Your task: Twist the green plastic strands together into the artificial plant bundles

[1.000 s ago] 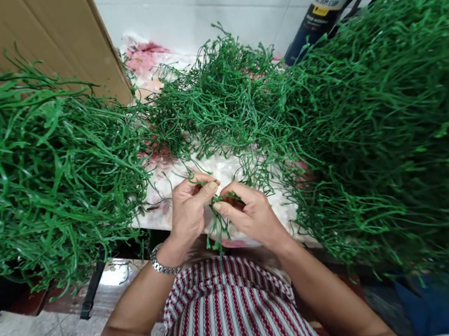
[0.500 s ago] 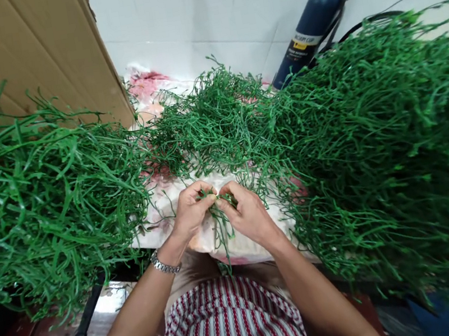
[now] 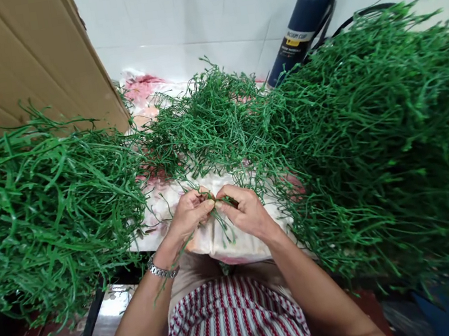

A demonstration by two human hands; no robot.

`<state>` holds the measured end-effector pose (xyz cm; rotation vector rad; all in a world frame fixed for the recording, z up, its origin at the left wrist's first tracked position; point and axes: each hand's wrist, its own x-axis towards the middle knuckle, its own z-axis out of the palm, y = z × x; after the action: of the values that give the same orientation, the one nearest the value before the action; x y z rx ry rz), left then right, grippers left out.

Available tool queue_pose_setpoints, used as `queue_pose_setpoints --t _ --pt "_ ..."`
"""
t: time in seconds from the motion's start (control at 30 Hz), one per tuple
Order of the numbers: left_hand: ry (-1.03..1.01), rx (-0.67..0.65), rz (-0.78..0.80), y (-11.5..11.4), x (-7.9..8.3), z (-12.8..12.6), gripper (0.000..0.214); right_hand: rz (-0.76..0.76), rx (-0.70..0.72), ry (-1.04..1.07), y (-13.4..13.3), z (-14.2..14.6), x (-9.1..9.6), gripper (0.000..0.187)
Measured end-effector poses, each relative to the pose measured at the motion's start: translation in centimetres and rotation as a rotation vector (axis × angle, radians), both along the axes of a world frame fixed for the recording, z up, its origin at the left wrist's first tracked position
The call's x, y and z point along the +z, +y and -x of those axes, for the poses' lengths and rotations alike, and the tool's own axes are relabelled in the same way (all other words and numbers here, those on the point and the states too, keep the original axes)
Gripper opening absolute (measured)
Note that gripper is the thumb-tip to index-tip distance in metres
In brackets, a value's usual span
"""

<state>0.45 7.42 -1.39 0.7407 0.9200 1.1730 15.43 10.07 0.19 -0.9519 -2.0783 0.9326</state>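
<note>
My left hand (image 3: 191, 214) and my right hand (image 3: 245, 210) meet over the covered table, thumbs and forefingers pinched close together. Between their fingertips they hold thin green plastic-looking plant stems (image 3: 224, 229), whose loose ends hang below. One stem trails from my left hand down across the wrist with the metal watch. The exact spot where the fingertips join is partly hidden. Just beyond the hands lies a tangled heap of similar stems (image 3: 220, 117) on a white cover with red patterning (image 3: 162, 203).
A large pile of green stems (image 3: 373, 139) rises on the right, and another pile with broader strands (image 3: 42, 202) lies on the left. Cardboard (image 3: 28, 57) stands at the back left. A dark blue vacuum flask (image 3: 300, 31) leans near the white tiled wall (image 3: 166, 12).
Both hands stay pinched together. The hanging stems have shifted, and one now lies across my left wrist. The view has moved slightly.
</note>
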Motion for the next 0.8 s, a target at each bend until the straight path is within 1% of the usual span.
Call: queue_pose_setpoints --t 0.07,0.17,0.3,0.4,0.47,0.6,0.67,0.73,0.8 --pt "0.011 -0.018 -0.018 0.0 -0.2 0.1 0.036 0.025 -0.007 0.026 0.0 -0.2 -0.2 0.006" --pt "0.134 0.024 -0.082 0.0 -0.4 0.2 0.029 0.111 -0.001 0.053 0.1 -0.4 -0.4 0.008" --pt "0.329 0.071 -0.211 0.1 -0.1 0.4 0.018 0.243 0.103 0.127 0.3 -0.5 -0.1 0.013" --pt "0.464 0.034 -0.335 -0.1 0.5 0.7 0.01 0.246 0.159 0.132 0.5 -0.6 0.1 0.018" --pt "0.569 -0.026 -0.373 -0.3 1.1 0.9 0.009 0.228 0.163 0.087 0.5 -0.7 0.1 0.019" --pt "0.716 -0.266 -0.354 -0.6 2.1 1.6 0.005 0.188 0.214 0.01 0.3 -0.8 0.1 0.02" --pt "0.778 -0.342 -0.355 -0.6 2.4 2.0 0.007 0.156 0.224 -0.016 0.2 -0.7 0.2 0.02" --pt "0.771 -0.385 -0.345 -0.3 2.4 2.2 0.011 0.133 0.224 -0.038 0.1 -0.6 0.2 0.021" --pt "0.672 -0.446 -0.306 0.0 2.2 2.4 0.02 0.134 0.237 -0.051 0.0 -0.5 0.1 0.022"
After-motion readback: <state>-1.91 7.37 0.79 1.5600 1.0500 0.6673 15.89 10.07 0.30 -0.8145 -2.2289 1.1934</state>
